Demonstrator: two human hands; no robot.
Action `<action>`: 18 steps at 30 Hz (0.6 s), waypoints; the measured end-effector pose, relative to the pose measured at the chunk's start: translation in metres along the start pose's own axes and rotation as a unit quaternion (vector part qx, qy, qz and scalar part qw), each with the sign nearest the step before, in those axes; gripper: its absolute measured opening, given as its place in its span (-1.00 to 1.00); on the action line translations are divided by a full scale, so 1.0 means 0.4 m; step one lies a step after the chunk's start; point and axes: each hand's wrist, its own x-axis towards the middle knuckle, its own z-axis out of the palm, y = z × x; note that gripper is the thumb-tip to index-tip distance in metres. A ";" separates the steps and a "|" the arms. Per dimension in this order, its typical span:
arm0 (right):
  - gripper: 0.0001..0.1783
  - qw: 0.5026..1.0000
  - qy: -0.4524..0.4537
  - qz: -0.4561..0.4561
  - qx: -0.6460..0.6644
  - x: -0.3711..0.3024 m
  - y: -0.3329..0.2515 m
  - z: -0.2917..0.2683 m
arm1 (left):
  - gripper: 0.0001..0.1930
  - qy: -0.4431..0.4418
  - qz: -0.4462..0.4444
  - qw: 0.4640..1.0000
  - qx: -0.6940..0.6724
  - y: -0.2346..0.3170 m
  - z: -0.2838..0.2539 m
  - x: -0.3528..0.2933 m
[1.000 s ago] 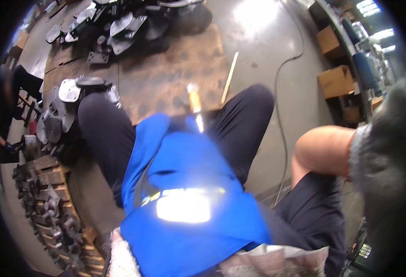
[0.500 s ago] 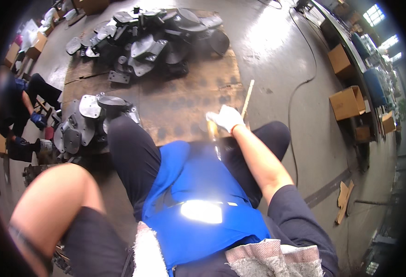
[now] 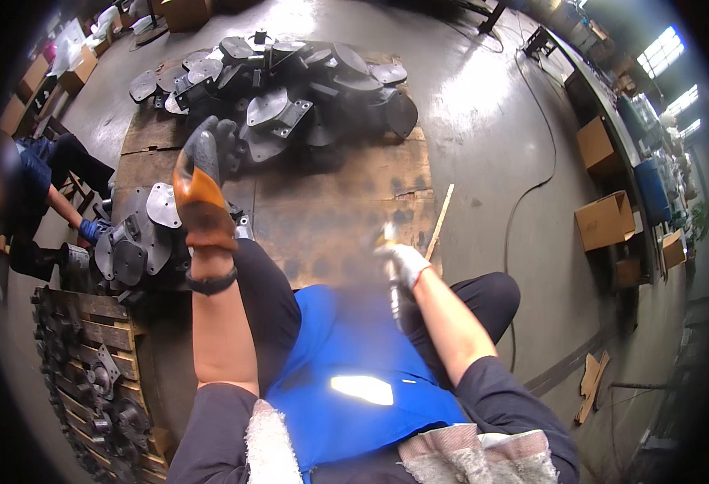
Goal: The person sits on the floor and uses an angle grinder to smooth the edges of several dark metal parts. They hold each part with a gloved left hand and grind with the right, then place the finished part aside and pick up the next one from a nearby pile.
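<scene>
My left hand, in an orange and dark grey glove, reaches forward to the near-left edge of a heap of dark metal plates and brackets. Its fingers are stretched out beside the parts, and I see nothing held in them. My right hand, in a white glove, is closed around a slim tool with a yellowish end and a silvery shaft. Motion blur hides the tool's exact kind. It is held over the near right part of the wooden board.
More flat metal parts lie at the board's left. A co-worker's blue-gloved hand is beside them. A slatted pallet bears metal fittings at lower left. On the right are a thin stick, a floor cable and cardboard boxes.
My left arm has swung from the lower left forward to the metal heap, its gloved hand coming into view. My right hand keeps the tool, now tilted differently. The co-worker's hand moved to the left parts.
</scene>
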 end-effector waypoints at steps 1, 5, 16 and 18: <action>-0.79 0.995 -0.056 -0.053 0.064 0.025 -0.010 -0.034 | -0.56 -0.007 -0.009 1.000 0.020 -0.004 -0.007 0.028; -0.75 0.968 -0.137 -0.129 0.168 -0.181 -0.221 -0.105 | -0.58 -0.030 -0.032 0.994 0.100 -0.046 -0.041 0.133; -0.47 0.794 -0.206 -0.408 0.400 -0.377 -0.251 -0.167 | -0.48 -0.101 -0.182 0.777 0.594 -0.471 -0.050 0.428; -0.59 0.817 -0.167 -0.368 0.412 -0.342 -0.254 -0.178 | -0.45 -0.089 -0.198 0.738 0.639 -0.520 -0.051 0.445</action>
